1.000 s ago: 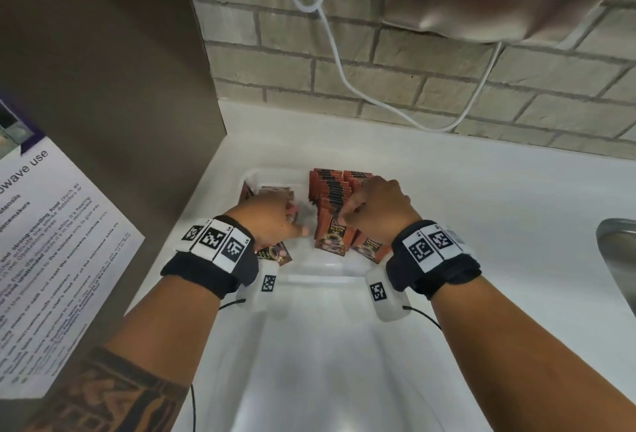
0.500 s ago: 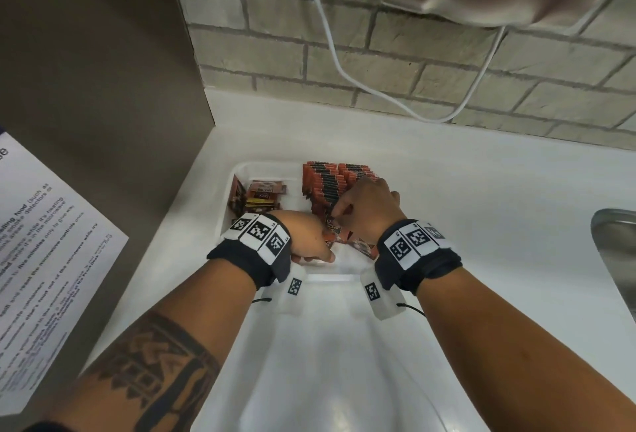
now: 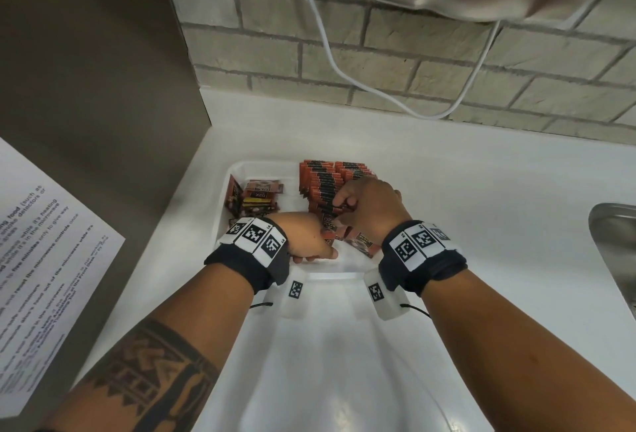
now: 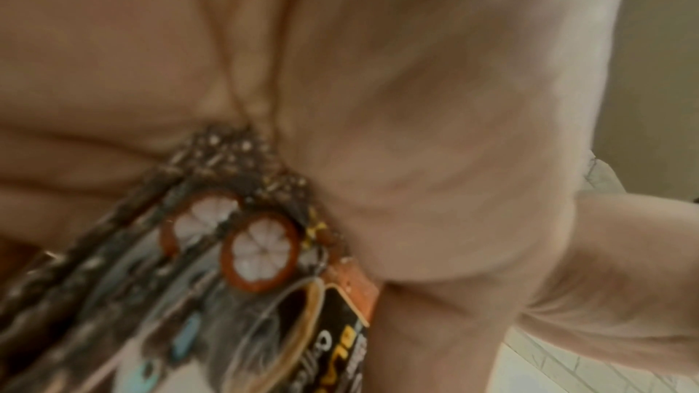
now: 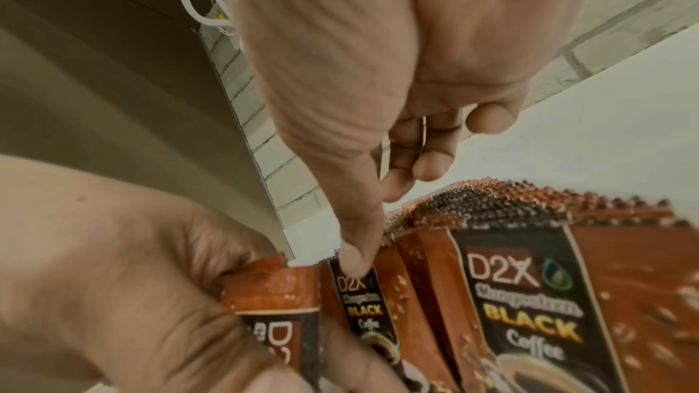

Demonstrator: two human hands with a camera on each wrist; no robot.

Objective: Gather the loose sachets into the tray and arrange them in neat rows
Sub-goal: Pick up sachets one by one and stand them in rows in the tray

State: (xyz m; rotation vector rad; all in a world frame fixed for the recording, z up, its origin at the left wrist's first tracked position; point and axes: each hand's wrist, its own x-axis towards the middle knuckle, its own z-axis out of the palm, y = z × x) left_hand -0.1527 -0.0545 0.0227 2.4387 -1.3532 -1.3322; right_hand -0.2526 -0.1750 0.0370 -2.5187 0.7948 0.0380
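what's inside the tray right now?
The white tray holds standing rows of coffee sachets and a small stack. Both hands cover its near end.

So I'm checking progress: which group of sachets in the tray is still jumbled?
The small pile at the tray's far left; the others stand in rows.

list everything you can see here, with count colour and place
tray: one, white, on the counter by the side panel
sachets: many, orange-black, upright rows in tray right; a small pile in tray left
counter: one, white
cable: one, white, along the brick wall
notice: one, white, far left
sink: one, steel, far right
left hand: grips sachets at tray front
right hand: pinches sachets in the row
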